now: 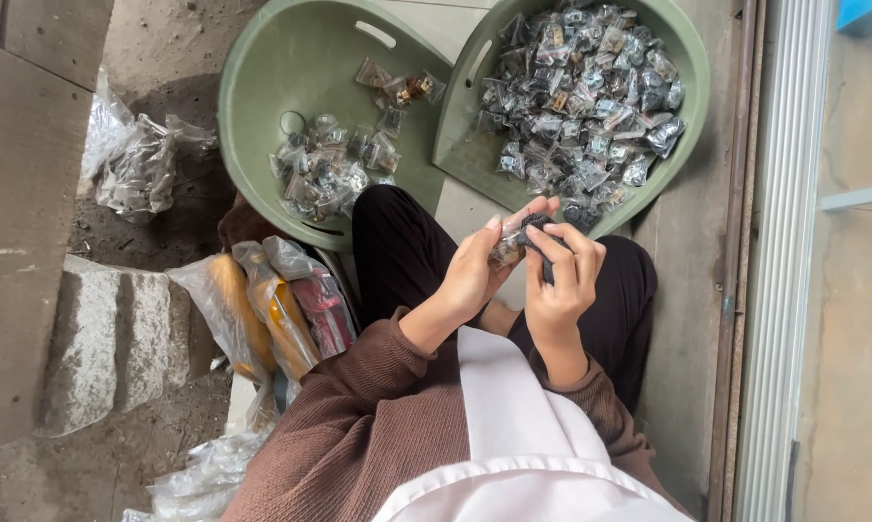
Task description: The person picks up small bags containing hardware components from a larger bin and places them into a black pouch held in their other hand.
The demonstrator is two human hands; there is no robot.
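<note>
While both hands work over the lap, left hand (470, 275) pinches a small clear packet (507, 249), right hand (564, 280) grips a small dark part (535, 232) at its mouth. Risk: thin grip, part slips, drops btwn the knees, not into the green basins (262, 126).

basins (262, 97): dull sage green
packets (591, 87): clear, grey, silver and brass glints
sleeves (359, 425): ribbed brown
trousers (397, 242): black
apron (513, 425): white
side bags (272, 309): clear over orange, yellow, red
held part (537, 232): dark grey
</note>
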